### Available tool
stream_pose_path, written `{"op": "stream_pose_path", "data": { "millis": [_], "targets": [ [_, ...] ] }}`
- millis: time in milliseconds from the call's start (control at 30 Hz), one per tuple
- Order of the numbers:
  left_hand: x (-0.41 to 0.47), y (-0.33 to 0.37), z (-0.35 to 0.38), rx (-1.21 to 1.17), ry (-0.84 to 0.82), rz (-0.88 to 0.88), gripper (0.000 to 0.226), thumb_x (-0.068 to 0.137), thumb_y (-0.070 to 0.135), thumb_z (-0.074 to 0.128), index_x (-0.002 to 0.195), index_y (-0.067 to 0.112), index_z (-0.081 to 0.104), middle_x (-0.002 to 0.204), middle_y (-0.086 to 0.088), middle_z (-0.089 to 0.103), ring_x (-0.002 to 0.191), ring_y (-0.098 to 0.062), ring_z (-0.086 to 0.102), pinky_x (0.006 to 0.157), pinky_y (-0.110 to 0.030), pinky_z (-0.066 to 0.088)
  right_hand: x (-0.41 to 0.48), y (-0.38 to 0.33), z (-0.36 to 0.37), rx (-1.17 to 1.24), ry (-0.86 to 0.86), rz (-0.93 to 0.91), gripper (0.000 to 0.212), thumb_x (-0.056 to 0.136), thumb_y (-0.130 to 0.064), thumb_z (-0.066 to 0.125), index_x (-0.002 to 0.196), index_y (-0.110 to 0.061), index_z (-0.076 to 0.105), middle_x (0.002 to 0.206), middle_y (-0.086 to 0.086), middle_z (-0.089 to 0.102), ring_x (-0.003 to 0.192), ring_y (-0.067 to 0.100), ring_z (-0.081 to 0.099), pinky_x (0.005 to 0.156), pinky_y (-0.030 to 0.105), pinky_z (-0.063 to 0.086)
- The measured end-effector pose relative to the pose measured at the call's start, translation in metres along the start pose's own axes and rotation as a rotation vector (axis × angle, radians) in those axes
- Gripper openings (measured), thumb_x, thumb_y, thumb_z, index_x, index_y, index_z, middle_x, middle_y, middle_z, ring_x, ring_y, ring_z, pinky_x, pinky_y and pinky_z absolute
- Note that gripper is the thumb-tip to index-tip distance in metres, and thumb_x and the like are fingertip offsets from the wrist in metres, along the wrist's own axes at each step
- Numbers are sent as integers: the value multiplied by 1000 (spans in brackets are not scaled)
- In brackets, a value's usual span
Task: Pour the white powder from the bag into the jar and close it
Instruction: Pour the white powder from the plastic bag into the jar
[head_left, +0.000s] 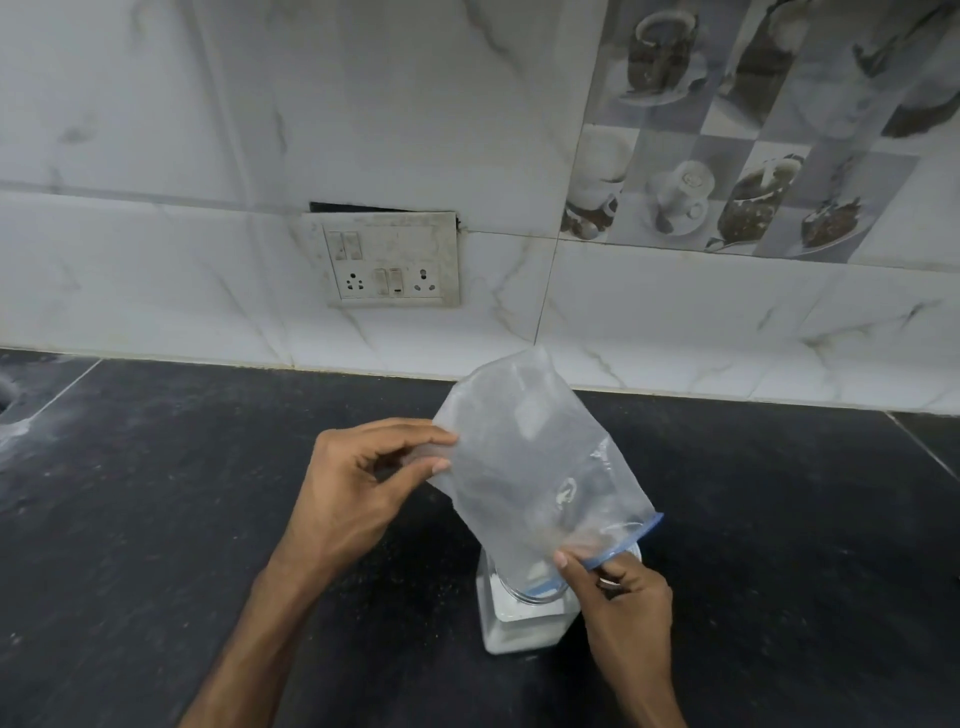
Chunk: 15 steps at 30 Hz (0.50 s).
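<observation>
So the person's got the bag (524, 467) tipped upside down over the jar (524, 618), zip end pointing down into the mouth. It's a clear zip-top one with a blue seal strip, and the plastic looks cloudy with a dusty film on the inside. The bag looks pretty much flat and empty at this point, bottom end sticking up toward the wall.

Left hand (363, 483) is up at the raised end, thumb and fingers pinching the edge of the plastic on the left side. Right hand (618, 592) is down low, pinching the blue zip strip right at the jar's rim, fingers curled in around it.

The jar is a clear squarish thing with a round neck, standing upright on the black stone table (182, 519), a bit right of center and close to the person. You can see white powder (511, 631) sitting inside it, filling up the lower part. No lid on it, the mouth is open with the bag's opening hanging into it.

There's a light dusting of white specks on the table around the jar too, and more over at the far left edge.

Behind it all is a white marble-look tile wall with a grubby switch and socket plate (392, 260), plus some tiles (727, 156) printed with cups off to the right.
</observation>
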<state>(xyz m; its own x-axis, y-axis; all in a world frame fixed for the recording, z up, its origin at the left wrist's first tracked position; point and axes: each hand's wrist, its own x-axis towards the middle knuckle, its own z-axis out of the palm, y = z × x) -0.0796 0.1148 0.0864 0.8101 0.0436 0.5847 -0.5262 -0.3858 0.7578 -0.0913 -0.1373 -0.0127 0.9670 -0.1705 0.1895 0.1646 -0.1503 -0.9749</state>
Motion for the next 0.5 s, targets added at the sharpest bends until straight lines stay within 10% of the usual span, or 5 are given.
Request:
{"op": "stream_pose_path", "data": {
  "millis": [167, 500],
  "targets": [
    [-2, -3, 3, -25, -120, -39, 37, 81, -13, 74, 109, 11, 77, 110, 3, 77, 104, -10, 73, 92, -27, 58, 3, -1, -2, -1, 1, -15, 33, 76, -8, 83, 80, -41, 81, 83, -11, 80, 81, 1, 74, 69, 12, 55],
    [-3, 4, 2, 23, -60, -49, 35, 77, 12, 81, 108, 27, 74, 85, 17, 76, 72, -5, 73, 68, -23, 61, 1, 2, -2, 13, 7, 2, 36, 76, -6, 83, 77, -42, 81, 79, -11, 80, 74, 2, 73, 66, 11, 54]
  ]
}}
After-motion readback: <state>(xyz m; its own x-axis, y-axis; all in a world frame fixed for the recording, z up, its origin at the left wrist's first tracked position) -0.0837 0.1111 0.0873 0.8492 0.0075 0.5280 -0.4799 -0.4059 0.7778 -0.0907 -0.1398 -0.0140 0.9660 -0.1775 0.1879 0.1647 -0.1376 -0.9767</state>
